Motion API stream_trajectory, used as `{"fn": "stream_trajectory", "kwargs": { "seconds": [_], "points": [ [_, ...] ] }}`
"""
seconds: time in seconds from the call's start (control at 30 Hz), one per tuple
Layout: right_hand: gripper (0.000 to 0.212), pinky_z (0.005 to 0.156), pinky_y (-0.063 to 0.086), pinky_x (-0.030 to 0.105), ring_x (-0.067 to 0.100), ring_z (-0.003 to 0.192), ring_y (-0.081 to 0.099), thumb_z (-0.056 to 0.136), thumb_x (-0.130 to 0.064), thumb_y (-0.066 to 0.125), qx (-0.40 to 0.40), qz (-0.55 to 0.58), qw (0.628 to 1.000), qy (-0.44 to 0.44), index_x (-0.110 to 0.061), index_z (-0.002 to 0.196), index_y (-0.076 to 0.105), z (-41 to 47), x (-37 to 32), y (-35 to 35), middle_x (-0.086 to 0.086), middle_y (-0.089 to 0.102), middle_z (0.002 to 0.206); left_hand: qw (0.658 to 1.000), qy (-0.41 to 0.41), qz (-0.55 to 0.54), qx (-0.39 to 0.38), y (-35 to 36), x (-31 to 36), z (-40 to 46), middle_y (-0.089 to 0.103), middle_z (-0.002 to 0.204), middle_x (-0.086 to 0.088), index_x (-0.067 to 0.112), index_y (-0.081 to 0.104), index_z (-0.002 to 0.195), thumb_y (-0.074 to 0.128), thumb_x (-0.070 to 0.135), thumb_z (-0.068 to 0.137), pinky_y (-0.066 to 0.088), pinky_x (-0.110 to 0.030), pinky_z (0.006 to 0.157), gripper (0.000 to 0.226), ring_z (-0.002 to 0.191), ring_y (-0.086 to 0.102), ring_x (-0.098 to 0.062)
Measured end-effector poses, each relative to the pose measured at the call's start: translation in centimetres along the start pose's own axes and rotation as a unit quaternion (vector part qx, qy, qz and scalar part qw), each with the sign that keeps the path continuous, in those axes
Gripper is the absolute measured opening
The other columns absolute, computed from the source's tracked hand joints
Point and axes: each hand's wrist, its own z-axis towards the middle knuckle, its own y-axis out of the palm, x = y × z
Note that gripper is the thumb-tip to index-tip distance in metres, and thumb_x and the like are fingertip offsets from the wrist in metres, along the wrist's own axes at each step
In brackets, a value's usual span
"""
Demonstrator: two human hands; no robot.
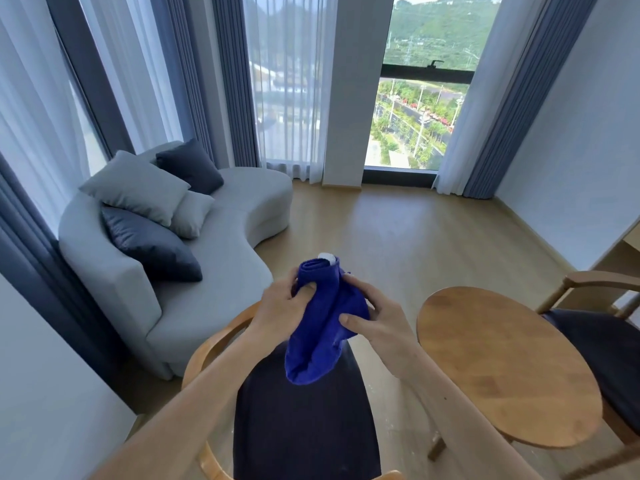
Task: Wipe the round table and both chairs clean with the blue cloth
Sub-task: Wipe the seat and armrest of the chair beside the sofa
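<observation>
I hold the blue cloth (323, 327) bunched in both hands, above the near chair. My left hand (282, 308) grips its upper left fold. My right hand (374, 318) pinches its right side. The cloth hangs down in loose folds, with a small white tag at its top. The near chair (301, 420) has a dark seat cushion and a curved wooden armrest, directly below my arms. The round wooden table (502, 368) stands to the right. The second chair (602, 344), wooden with a dark seat, sits behind the table at the far right, partly hidden.
A curved grey sofa (221, 258) with several grey and dark cushions fills the left. Tall windows with sheer and blue curtains (498, 109) line the back wall. Wooden floor (398, 230) stretches between sofa and table. A white wall runs along the right.
</observation>
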Motion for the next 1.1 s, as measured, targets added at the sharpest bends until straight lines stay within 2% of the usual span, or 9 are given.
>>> {"fn": "stream_trajectory", "kwargs": {
  "seconds": [0.17, 0.27, 0.33, 0.43, 0.6, 0.67, 0.8, 0.93, 1.1],
  "points": [
    [0.056, 0.063, 0.055, 0.024, 0.019, 0.093, 0.067, 0.077, 0.018, 0.053, 0.1, -0.045, 0.993, 0.038, -0.025, 0.113, 0.059, -0.5, 0.5, -2.6, 0.004, 0.063, 0.113, 0.992, 0.001, -0.091, 0.088, -2.9, 0.5, 1.5, 0.068, 0.109, 0.008, 0.034, 0.061, 0.113, 0.046, 0.009, 0.096, 0.049, -0.038, 0.096, 0.034, 0.106, 0.062, -0.012],
    [0.046, 0.068, 0.058, 0.028, 0.019, 0.094, 0.064, 0.079, 0.01, 0.054, 0.061, -0.212, 0.968, 0.117, -0.025, 0.109, 0.056, -0.9, 1.8, -3.5, 0.004, 0.058, 0.114, 0.991, 0.017, -0.102, 0.091, -4.2, 1.6, 2.5, 0.067, 0.109, 0.004, 0.038, 0.059, 0.108, 0.047, 0.011, 0.096, 0.049, -0.045, 0.097, 0.032, 0.106, 0.061, -0.017],
    [0.035, 0.075, 0.05, 0.019, 0.016, 0.1, 0.06, 0.085, -0.002, 0.061, 0.076, -0.323, 0.94, 0.081, -0.028, 0.108, 0.056, -0.6, 1.9, -3.1, 0.0, 0.056, 0.115, 0.993, 0.036, -0.092, 0.065, -4.0, 2.5, 2.7, 0.066, 0.109, 0.003, 0.039, 0.057, 0.105, 0.047, 0.011, 0.097, 0.05, -0.042, 0.095, 0.031, 0.104, 0.061, -0.017],
    [0.029, 0.073, 0.045, 0.008, 0.005, 0.1, 0.059, 0.088, -0.014, 0.067, 0.105, -0.278, 0.954, -0.029, -0.033, 0.108, 0.055, 0.7, -0.6, -1.2, -0.006, 0.058, 0.115, 0.996, 0.051, -0.073, 0.031, -2.8, 3.5, 2.5, 0.067, 0.105, 0.006, 0.039, 0.056, 0.102, 0.048, 0.01, 0.097, 0.051, -0.036, 0.091, 0.031, 0.1, 0.062, -0.013],
    [0.09, 0.093, 0.033, 0.0, -0.006, 0.129, 0.034, 0.081, -0.007, 0.071, 0.012, -0.241, 0.962, -0.124, -0.05, 0.14, 0.019, 3.0, -3.4, 0.6, -0.018, 0.028, 0.148, 0.993, 0.051, -0.076, -0.08, -2.2, 3.3, 2.0, 0.071, 0.103, 0.003, 0.034, 0.061, 0.108, 0.048, 0.008, 0.097, 0.053, -0.037, 0.089, 0.031, 0.099, 0.066, -0.015],
    [0.095, 0.097, 0.035, 0.005, -0.005, 0.129, 0.035, 0.079, -0.01, 0.072, -0.049, -0.256, 0.955, -0.139, -0.053, 0.141, 0.014, 3.5, -3.6, 0.6, -0.02, 0.032, 0.147, 0.987, 0.061, -0.074, -0.125, -2.7, 3.3, 2.0, 0.071, 0.107, 0.001, 0.037, 0.064, 0.109, 0.051, 0.016, 0.094, 0.052, -0.04, 0.091, 0.029, 0.102, 0.066, -0.019],
    [0.056, 0.081, 0.04, 0.008, -0.01, 0.097, 0.052, 0.08, -0.012, 0.073, -0.017, -0.297, 0.937, -0.184, -0.043, 0.12, 0.048, 4.1, -4.2, 1.4, -0.02, 0.058, 0.109, 0.986, 0.078, -0.043, -0.143, -3.2, 2.8, 1.7, 0.069, 0.109, 0.001, 0.034, 0.063, 0.112, 0.049, 0.025, 0.09, 0.049, -0.044, 0.096, 0.028, 0.106, 0.063, -0.02],
    [0.02, 0.068, 0.044, 0.011, 0.002, 0.081, 0.056, 0.081, -0.007, 0.071, 0.022, -0.292, 0.936, -0.196, -0.016, 0.092, 0.057, 4.2, -4.8, 1.8, -0.009, 0.061, 0.086, 0.989, 0.058, -0.069, -0.117, -3.1, 1.5, 0.6, 0.06, 0.121, 0.004, 0.026, 0.049, 0.119, 0.061, 0.036, 0.083, 0.052, -0.036, 0.093, 0.039, 0.109, 0.06, -0.012],
    [0.022, 0.069, 0.054, 0.026, 0.014, 0.079, 0.062, 0.082, -0.001, 0.071, 0.059, -0.173, 0.969, -0.169, -0.014, 0.095, 0.058, 3.5, -7.3, 0.7, 0.003, 0.066, 0.086, 0.98, -0.029, 0.095, -0.17, -2.9, -2.9, -0.3, 0.063, 0.113, 0.018, 0.048, 0.049, 0.111, 0.068, 0.039, 0.078, 0.054, -0.038, 0.091, 0.039, 0.102, 0.062, -0.005]
  ]
}}
